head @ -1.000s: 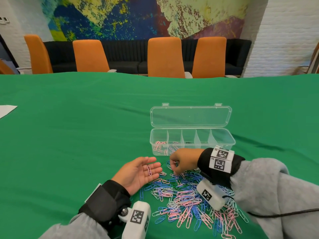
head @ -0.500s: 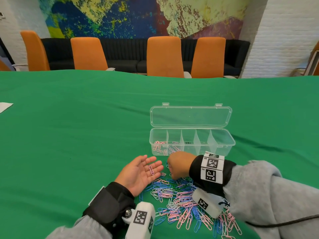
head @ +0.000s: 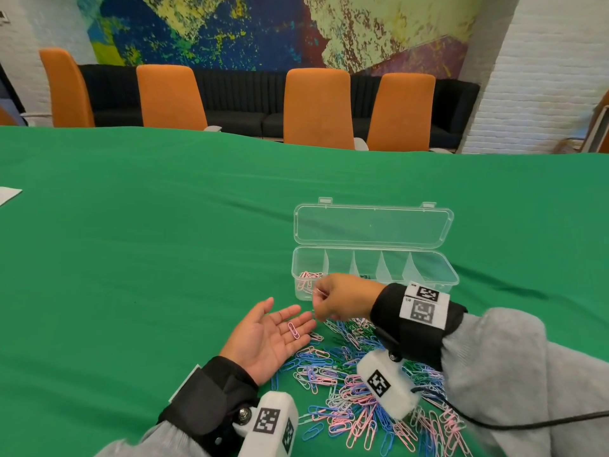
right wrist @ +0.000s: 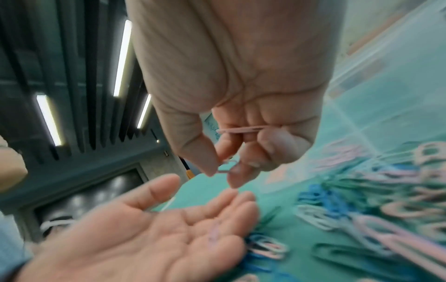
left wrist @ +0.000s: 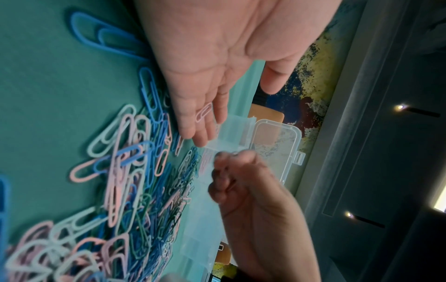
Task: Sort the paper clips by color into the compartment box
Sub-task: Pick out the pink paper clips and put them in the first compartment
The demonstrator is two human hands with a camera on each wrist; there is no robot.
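Observation:
My left hand [head: 267, 334] lies palm up on the green cloth, fingers straight, with one pink paper clip [head: 293, 330] resting loose on its fingers [left wrist: 204, 112]. Just right of those fingertips my right hand [head: 339, 296] hovers above the table, thumb and forefinger pinching a pink paper clip [right wrist: 225, 167], with another pink clip [right wrist: 241, 130] held in its curled fingers. The clear compartment box [head: 438, 278] stands open behind it; several pink clips [head: 306, 280] fill its leftmost compartment. A heap of pink, blue, white and green clips [head: 349, 387] spreads below both hands.
The box lid [head: 372, 227] stands upright at the back. A white sheet corner [head: 8, 194] lies at the far left edge. Orange chairs [head: 318, 108] line the table's far side. Green cloth [head: 148, 242] stretches wide to the left and beyond the box.
My right hand has risen off the clip heap and moved left and up toward the left fingertips, carrying pink clips. The left hand stays palm up with its clip.

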